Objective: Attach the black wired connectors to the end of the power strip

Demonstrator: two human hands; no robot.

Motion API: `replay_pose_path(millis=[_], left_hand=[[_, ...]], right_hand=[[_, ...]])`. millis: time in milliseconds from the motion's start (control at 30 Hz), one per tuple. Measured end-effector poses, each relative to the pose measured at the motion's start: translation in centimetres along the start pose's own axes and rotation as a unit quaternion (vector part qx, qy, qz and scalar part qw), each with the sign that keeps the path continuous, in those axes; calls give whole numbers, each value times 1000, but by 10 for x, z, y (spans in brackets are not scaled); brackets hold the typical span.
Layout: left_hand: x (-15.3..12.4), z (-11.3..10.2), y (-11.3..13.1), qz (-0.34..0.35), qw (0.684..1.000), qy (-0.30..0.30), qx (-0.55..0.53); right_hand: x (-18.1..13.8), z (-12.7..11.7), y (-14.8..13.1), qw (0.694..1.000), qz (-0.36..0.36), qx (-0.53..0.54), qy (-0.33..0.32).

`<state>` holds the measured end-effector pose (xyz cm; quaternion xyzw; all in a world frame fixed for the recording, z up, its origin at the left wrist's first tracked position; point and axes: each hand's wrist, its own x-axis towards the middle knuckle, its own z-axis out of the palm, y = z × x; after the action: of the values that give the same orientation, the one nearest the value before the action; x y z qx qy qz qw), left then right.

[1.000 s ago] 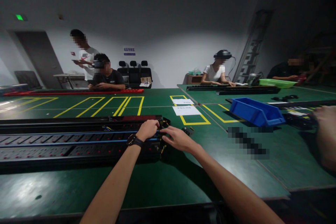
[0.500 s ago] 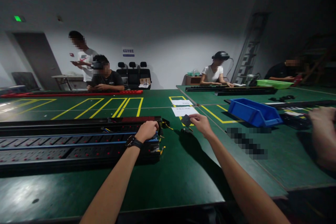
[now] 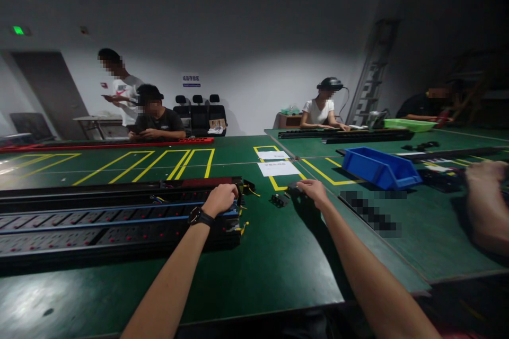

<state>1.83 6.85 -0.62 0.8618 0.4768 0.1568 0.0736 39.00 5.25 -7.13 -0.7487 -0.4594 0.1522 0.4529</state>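
Observation:
Several long black power strips with rows of sockets lie side by side on the left, yellow-ended wires sticking out at their right ends. My left hand, with a watch on the wrist, has its fingers curled over the end of these strips; the fingertips are partly hidden. To the right, my right hand pinches a small dark flat piece low over the table, partly hidden by the fingers. Just left of it lies a small black part with metal bits on the green table.
White paper sheets lie on yellow tape marks ahead. A blue bin stands at right, with a green tray behind. Another person's hand is at the right edge. Several people are across the table.
My right hand has come down slightly and to the right, and the dark piece has turned from upright to flatter near the table. The small part beside it shows more. My left hand stays put.

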Motion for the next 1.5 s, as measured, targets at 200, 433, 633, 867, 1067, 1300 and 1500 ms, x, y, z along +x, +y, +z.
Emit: replay_pose_path(millis=[200, 433, 633, 867, 1067, 1300, 1500], left_hand=[[0, -2, 3, -1, 1000, -1, 0], [-2, -3, 3, -4, 1000, -3, -2], [-2, 0, 2, -6, 1000, 3, 4], [-2, 1, 1, -6, 1000, 7, 9], [-2, 3, -1, 3, 1000, 14, 15], [-1, 6, -4, 1, 1000, 18, 14], [0, 7, -5, 4, 1000, 18, 15]], right_hand=[[2, 3, 5, 998, -35, -46, -25], [-13, 5, -11, 979, -132, -158, -4], [-59, 29, -69, 941, -322, -99, 24], [-131, 74, -117, 892, -411, -94, -165], [-133, 82, -113, 898, -380, -29, -221], [-133, 86, -111, 887, -401, -2, -228], [-134, 95, -111, 884, -416, -22, -213]])
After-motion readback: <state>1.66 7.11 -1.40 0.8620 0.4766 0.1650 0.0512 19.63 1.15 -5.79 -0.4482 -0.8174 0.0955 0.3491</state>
